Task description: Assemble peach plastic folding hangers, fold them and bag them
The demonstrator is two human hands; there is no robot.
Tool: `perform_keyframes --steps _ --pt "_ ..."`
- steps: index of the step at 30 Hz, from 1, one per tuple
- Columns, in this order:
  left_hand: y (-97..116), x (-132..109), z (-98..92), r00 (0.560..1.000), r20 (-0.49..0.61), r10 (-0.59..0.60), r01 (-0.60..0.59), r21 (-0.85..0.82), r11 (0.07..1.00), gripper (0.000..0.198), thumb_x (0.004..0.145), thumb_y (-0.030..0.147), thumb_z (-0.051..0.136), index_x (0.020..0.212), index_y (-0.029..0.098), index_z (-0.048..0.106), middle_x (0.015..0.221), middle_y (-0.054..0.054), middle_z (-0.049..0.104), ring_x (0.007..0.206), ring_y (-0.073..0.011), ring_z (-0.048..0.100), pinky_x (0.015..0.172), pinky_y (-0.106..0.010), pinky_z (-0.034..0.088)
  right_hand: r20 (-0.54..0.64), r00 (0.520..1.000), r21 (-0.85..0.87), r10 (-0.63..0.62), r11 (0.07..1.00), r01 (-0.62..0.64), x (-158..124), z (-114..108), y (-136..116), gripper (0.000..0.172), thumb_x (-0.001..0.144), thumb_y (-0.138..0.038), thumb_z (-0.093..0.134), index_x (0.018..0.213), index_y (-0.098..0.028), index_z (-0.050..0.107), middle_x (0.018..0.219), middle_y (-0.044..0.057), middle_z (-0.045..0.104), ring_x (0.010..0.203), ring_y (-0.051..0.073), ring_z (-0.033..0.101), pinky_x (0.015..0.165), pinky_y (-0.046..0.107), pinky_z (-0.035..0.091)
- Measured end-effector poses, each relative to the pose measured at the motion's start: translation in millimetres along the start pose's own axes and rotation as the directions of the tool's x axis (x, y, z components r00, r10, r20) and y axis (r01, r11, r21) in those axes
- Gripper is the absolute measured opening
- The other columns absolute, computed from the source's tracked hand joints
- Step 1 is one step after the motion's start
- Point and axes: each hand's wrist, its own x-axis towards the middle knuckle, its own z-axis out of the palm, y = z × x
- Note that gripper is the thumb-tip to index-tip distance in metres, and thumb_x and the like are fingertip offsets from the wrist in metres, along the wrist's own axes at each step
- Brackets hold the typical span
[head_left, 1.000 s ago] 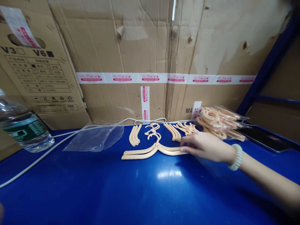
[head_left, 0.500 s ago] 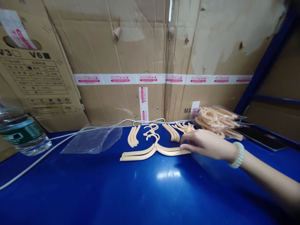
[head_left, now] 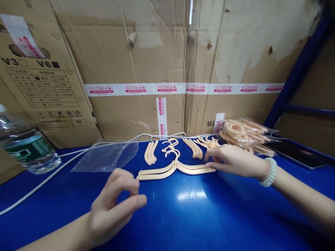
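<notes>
A small peach plastic hanger (head_left: 175,168) lies flat on the blue table (head_left: 183,216), hook pointing away. My right hand (head_left: 230,160), with a pale bead bracelet at the wrist, rests its fingertips on the hanger's right arm end, fingers stretched out. My left hand (head_left: 115,205) hovers over the table short of the hanger's left end, fingers loosely curled, thumb and forefinger apart, holding nothing. Behind the hanger lie loose peach parts: curved arms (head_left: 150,153), hooks (head_left: 170,144) and more arms (head_left: 195,148).
A clear plastic bag (head_left: 106,157) lies at left. A bag packed with peach hanger parts (head_left: 244,136) sits at right, a dark tablet (head_left: 295,153) beyond it. A water bottle (head_left: 24,146) and white cable (head_left: 47,174) are at left. Cardboard boxes (head_left: 157,62) wall the back.
My left hand has come into view from the lower left and reaches toward the hanger. My right hand stays at the hanger's right end.
</notes>
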Motion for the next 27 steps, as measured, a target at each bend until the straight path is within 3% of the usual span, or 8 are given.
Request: perform_keyframes --steps 2,8,20,27 --pt "-5.4 10.6 8.7 1.000 -0.004 0.016 -0.016 -0.061 0.998 0.033 0.088 -0.004 0.048 0.086 0.024 0.066 0.078 0.000 0.058 0.074 -0.0142 0.058 0.066 -0.028 0.052 0.005 1.000 -0.011 0.008 1.000 -0.008 0.3 1.2 1.1 0.019 0.091 -0.035 0.054 0.086 -0.021 0.066 0.070 0.001 0.067 0.061 0.016 0.059 0.055 0.025 0.037" --pt "-19.5 8.9 13.0 0.986 0.058 -0.156 0.161 -0.080 0.984 0.022 0.089 0.002 0.053 0.092 0.021 0.065 0.096 -0.002 0.068 0.087 -0.0135 0.068 0.079 -0.023 0.055 0.002 1.000 -0.011 0.010 1.000 -0.010 2.9 4.7 6.5 0.018 0.090 -0.033 0.055 0.086 -0.021 0.067 0.071 0.002 0.067 0.062 0.016 0.059 0.056 0.026 0.039" --pt "-25.3 3.6 16.9 0.984 0.108 -0.140 0.154 -0.128 0.980 0.020 0.089 0.005 0.057 0.099 0.020 0.066 0.098 -0.003 0.072 0.090 -0.0136 0.071 0.084 -0.022 0.057 0.043 0.999 0.018 0.018 1.000 -0.019 4.3 6.9 13.5 0.016 0.089 -0.030 0.055 0.094 -0.021 0.068 0.088 0.005 0.070 0.078 0.022 0.064 0.069 0.033 0.048" --pt "-26.7 -1.3 17.1 0.977 0.185 -0.106 0.121 -0.075 0.990 0.031 0.092 0.002 0.046 0.110 0.020 0.063 0.115 -0.005 0.069 0.106 -0.0160 0.066 0.094 -0.027 0.055 0.041 0.999 0.081 -0.033 0.996 0.030 5.5 10.5 7.9 0.017 0.089 -0.031 0.057 0.096 -0.020 0.068 0.096 0.006 0.070 0.085 0.023 0.065 0.074 0.034 0.048"
